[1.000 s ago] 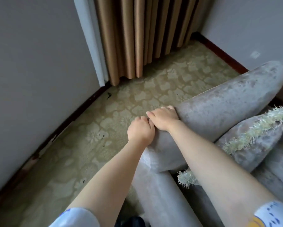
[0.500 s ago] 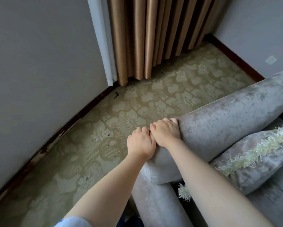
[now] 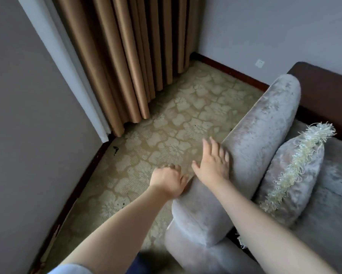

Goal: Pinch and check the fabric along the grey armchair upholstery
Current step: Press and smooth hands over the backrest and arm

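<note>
Grey plush covers the armchair (image 3: 195,254), and its padded armrest (image 3: 261,147) runs from the near front end up to the far end by the wall. A fringed cushion (image 3: 296,175) leans on its inner side. The right hand (image 3: 213,163) lies on the armrest's outer edge about midway along, its fingers (image 3: 207,148) wide and straight, holding nothing. The left hand (image 3: 167,182) is just beside it, nearer the front end and against the same edge. Its fingers are curled, but I cannot tell whether they have any fabric nipped between them.

The step looks like setting up the next pinch. I would draw the right thumb and forefinger together on a small fold and lift it lightly, feeling for slack, thinning or a loose seam. The left hand can steady the cloth so that only the tested patch moves. Plush stretched over padding probably gives little, so pull gently. Overlap each pinch towards the far end, and keep to the outer edge, where wear is likely.
</note>
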